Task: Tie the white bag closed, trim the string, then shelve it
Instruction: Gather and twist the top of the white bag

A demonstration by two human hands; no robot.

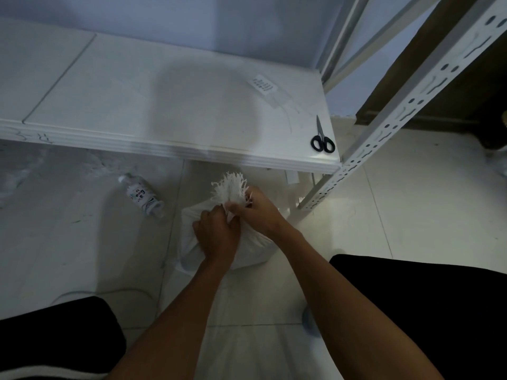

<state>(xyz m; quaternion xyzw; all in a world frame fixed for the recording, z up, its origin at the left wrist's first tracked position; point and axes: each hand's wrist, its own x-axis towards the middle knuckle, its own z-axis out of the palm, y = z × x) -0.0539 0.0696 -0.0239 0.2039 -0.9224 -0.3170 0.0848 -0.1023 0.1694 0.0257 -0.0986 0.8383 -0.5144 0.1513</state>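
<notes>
Hands at the gathered neck of the white bag (247, 250), which sits on the floor tiles just in front of the shelf (164, 111). Left hand (216, 231) clenched round the neck low down, knuckles up. Right hand (256, 211) pinching the bunched cloth just above it, right under the frayed top fringe (230, 187). String too thin to make out among the fingers; a pale strand trails on the floor left of the bag.

Judged step: cinching and knotting, trimming not yet begun. To do it well: keep the left grip tight so the gathers don't loosen, wrap close below the fringe, pull the knot down hard before letting go.

Scissors (322, 138) lie closed on the shelf's right front corner, beyond the bag and to its right, near. Small labelled bottle (142, 196) lies on its side on the floor, left of the bag. Perforated steel upright (384, 127) stands right of the bag.
</notes>
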